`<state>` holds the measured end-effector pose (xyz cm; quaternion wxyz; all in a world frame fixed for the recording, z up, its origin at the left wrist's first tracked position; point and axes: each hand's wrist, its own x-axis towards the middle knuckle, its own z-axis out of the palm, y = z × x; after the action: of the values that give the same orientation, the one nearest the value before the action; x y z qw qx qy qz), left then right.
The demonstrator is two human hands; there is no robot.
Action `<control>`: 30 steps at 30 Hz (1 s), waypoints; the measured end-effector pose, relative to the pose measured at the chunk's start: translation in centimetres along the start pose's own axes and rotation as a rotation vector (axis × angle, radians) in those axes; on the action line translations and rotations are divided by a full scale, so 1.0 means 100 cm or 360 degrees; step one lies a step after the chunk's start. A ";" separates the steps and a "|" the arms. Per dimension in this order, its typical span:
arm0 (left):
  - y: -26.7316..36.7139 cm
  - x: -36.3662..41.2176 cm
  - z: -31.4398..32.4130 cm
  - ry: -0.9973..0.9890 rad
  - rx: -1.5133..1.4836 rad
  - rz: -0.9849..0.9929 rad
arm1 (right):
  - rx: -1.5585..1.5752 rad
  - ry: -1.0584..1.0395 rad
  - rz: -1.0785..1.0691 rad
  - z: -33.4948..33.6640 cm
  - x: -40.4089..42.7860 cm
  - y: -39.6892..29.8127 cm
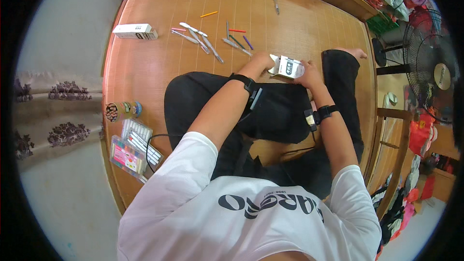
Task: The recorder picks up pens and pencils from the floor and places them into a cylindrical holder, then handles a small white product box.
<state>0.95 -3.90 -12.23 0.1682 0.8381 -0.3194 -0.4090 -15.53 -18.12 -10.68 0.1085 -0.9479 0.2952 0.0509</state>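
Observation:
A small white carton [289,67] with dark print lies in front of my legs, its end flap folded out on the left. My right hand [310,75] grips the carton's right end. At the flap is my left hand [262,61], curled, with its fingertips mostly hidden. Left of it, several pens [214,49] are scattered on the mat with a clear-barrelled pen [237,46]. Close by lie a purple stick [248,42], a dark green stick [237,41], a red stick [237,30] and an orange stick [208,14], like crayons.
A longer white box [135,31] lies far left. At my left are a cylindrical tub [123,111] of sticks, marker packs [142,141] and a clear plastic case [127,157]. One pen [276,3] lies far off. A fan [429,65] stands beyond the wooden platform's right edge.

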 end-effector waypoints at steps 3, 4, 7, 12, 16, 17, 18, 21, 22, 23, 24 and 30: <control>-0.032 0.017 -0.028 0.0007 0.0271 -0.0020 | 0.0087 -0.0179 -0.0045 -0.006 0.007 -0.016; -0.040 0.016 -0.034 0.0258 0.0219 -0.0150 | 0.0082 -0.0178 -0.0033 -0.003 0.008 -0.011; -0.043 -0.005 -0.072 0.0383 0.0239 -0.0405 | 0.0071 -0.0248 0.0135 -0.001 -0.002 0.016; -0.137 0.019 -0.096 0.0522 0.0243 -0.0297 | 0.0126 -0.0309 0.0087 -0.002 0.011 0.001; -0.165 0.036 -0.087 0.0445 -0.0234 -0.0105 | -0.0124 -0.0565 0.0190 -0.005 0.022 -0.015; -0.162 0.041 -0.084 0.0418 -0.0235 -0.0085 | -0.0142 -0.0669 0.0253 -0.009 0.024 -0.015; -0.166 0.040 -0.086 0.0373 -0.0305 -0.0058 | -0.0138 -0.0671 0.0251 -0.011 0.025 -0.022; -0.169 0.036 -0.093 0.0312 -0.0344 -0.0025 | -0.0247 -0.0576 0.0341 -0.015 0.028 -0.042; -0.168 0.032 -0.097 0.0282 -0.0308 -0.0003 | -0.0197 -0.0602 0.0266 -0.015 0.032 -0.045; -0.167 0.026 -0.101 0.0296 -0.0307 -0.0013 | -0.0146 -0.0626 0.0187 -0.016 0.035 -0.049; -0.131 0.020 -0.090 0.0238 -0.0143 -0.0007 | -0.0163 -0.0644 0.0242 -0.005 0.035 -0.029; -0.128 -0.014 -0.121 0.0147 -0.0077 -0.0028 | -0.0202 -0.0684 0.0477 -0.029 0.017 -0.068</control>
<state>15.02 6.78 -11.01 0.1993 0.8546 -0.2940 -0.3789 -10.12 -14.30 -6.93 0.1003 -0.8658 0.3988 0.2850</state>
